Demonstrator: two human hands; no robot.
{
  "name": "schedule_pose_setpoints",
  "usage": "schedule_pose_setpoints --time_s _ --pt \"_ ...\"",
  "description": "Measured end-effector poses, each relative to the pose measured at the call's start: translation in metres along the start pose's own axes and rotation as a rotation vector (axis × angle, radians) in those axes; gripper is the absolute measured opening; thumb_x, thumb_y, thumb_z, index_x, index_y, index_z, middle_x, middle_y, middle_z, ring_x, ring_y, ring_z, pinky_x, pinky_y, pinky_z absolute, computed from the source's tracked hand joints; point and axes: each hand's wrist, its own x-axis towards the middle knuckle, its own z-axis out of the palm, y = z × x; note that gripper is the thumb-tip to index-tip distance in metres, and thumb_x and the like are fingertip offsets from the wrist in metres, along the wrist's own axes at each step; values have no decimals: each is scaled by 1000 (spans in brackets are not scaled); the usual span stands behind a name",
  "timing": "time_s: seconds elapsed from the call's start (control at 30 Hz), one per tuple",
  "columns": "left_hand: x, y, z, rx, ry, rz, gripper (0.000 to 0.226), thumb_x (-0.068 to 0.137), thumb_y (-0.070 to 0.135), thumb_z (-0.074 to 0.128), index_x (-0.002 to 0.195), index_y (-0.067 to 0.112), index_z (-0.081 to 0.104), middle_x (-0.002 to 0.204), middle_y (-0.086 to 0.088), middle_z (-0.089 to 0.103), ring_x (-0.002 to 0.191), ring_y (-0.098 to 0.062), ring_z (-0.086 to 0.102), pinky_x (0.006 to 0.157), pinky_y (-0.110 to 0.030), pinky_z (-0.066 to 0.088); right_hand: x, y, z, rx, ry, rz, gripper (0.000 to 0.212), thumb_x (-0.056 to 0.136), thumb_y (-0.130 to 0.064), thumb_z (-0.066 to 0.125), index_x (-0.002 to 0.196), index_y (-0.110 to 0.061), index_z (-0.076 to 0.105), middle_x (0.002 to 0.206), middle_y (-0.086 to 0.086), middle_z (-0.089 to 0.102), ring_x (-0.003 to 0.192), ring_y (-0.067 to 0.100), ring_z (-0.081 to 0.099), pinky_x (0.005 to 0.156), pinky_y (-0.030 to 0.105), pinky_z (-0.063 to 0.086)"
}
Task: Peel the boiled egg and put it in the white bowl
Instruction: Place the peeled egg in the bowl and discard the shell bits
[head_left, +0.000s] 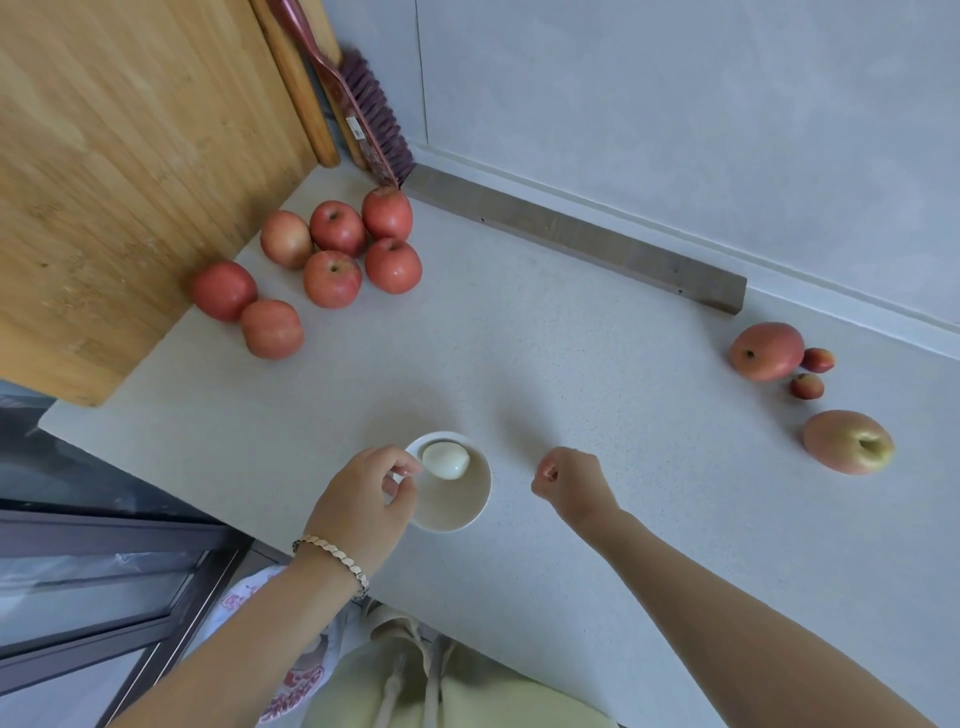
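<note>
Left grip (410, 475) open beside peeled egg (445, 459) in white bowl (467, 512).

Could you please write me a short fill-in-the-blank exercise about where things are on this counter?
1. The peeled egg lies inside the white ____.
2. The left hand is at the bowl; on that wrist is a ____.
3. The right hand is closed in a loose ____ above the counter, apart from the bowl.
4. Beside the wooden board lies a group of seven red ____.

Missing words: bowl; bracelet; fist; apples
</note>
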Motion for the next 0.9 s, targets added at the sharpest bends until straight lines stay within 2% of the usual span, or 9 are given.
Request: schedule_pose_setpoints --time_s 0.1,0.23,0.4,0.53,0.57,0.63,0.7,0.83,0.9 --pt "2 0 0 -9 8 -21 21 85 10 52 82 30 55 92 3 60 81 -11 58 63 -7 35 9 -5 -3 112 36 -20 10 80 -1 59 88 -6 63 83 4 60 76 17 57 69 21 43" --pt "4 0 -1 -17 25 -35 16 84 9 52 84 23 59 90 4 60 83 -15 60 64 -6 36 22 -10 0 48 48 -52 18 81 2 54 92 -2 69 89 10 68 80 22 63 69 20 44" --pt "4 -2 -2 -18 29 -45 18 84 9 52 83 26 56 88 6 58 83 -14 59 64 -5 35 31 -14 10 -78 27 -64 19 81 5 49 72 -2 65 81 14 68 69 20 58 59 23 44" --pt "5 -4 -4 -21 37 -43 16 84 9 52 84 24 58 87 8 56 81 -11 57 63 -5 35 30 -21 13 -151 46 -26 19 81 7 48 87 7 65 92 21 70 78 32 67 68 38 55" --pt "5 -5 -4 -19 40 -43 15 84 10 52 86 23 59 88 7 57 80 -11 57 62 -5 35 30 -23 13 -179 36 -15 19 81 8 47 86 8 65 90 22 70 75 31 67 65 39 55" --pt "5 -7 -4 -12 41 -48 14 85 10 52 89 20 61 89 6 58 77 -6 55 62 -6 35 31 -24 16 -256 12 2 20 80 9 45 67 4 59 69 14 63 56 21 57 51 35 47" --pt "5 -10 -4 -10 43 -50 14 85 11 52 87 23 59 90 6 57 74 0 53 62 -5 34 32 -25 17 -299 -22 13 30 79 9 44 54 -7 41 54 3 41 46 13 36 47 28 33" --pt "2 -14 -5 -16 53 -57 17 84 10 52 84 26 56 90 7 58 73 1 53 61 -4 33 34 -18 1 -12 22 21 21 78 4 53 57 1 50 53 15 48 46 25 46 47 19 33" --pt "1 -16 -5 -20 63 -58 17 84 10 52 84 26 56 89 7 58 73 3 52 61 -4 33 32 -12 -17 220 46 63 29 77 1 52 51 -8 45 47 6 39 42 17 33 39 14 24"
